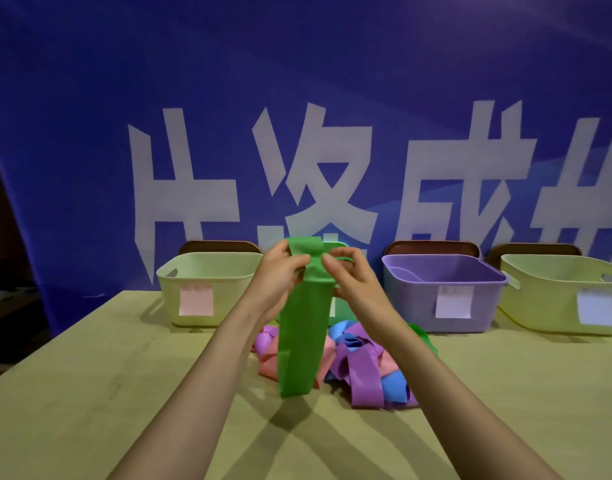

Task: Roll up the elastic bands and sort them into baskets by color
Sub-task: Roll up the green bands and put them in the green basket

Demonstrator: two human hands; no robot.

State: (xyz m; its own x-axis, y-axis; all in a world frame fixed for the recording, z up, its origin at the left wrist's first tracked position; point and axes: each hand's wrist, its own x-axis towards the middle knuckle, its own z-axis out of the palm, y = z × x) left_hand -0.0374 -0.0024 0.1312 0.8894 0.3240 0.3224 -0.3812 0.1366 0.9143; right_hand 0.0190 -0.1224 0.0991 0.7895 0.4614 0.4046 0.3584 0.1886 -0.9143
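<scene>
While both arms reach out over the table (89, 375), the two hands hold up a green band (299, 341) by its top. The left hand (280, 271) has thumb and curled fingers gripping the folded upper end. The right hand (349, 282) pinches the same fold from the other side, so the two thumbs nearly meet. Below the hands the band hangs straight down as a flat loop, its lower end close to the table (touching or not, I cannot tell).

Just behind the hanging band, a pile (360, 362) of pink, purple, blue and green bands lies loose on the table, partly hidden by the right forearm.

Four baskets stand in a row along the far edge. The left basket (169, 299) is pale green with a pink note (196, 301) on its front. A green basket (335, 244) is mostly hidden behind the hands. The purple basket (408, 306) carries a lilac note (454, 302). The right basket (540, 306), pale green and cut off by the frame, carries a pale blue note (597, 308).

A blue banner (297, 64) with large white characters hangs behind the row.
</scene>
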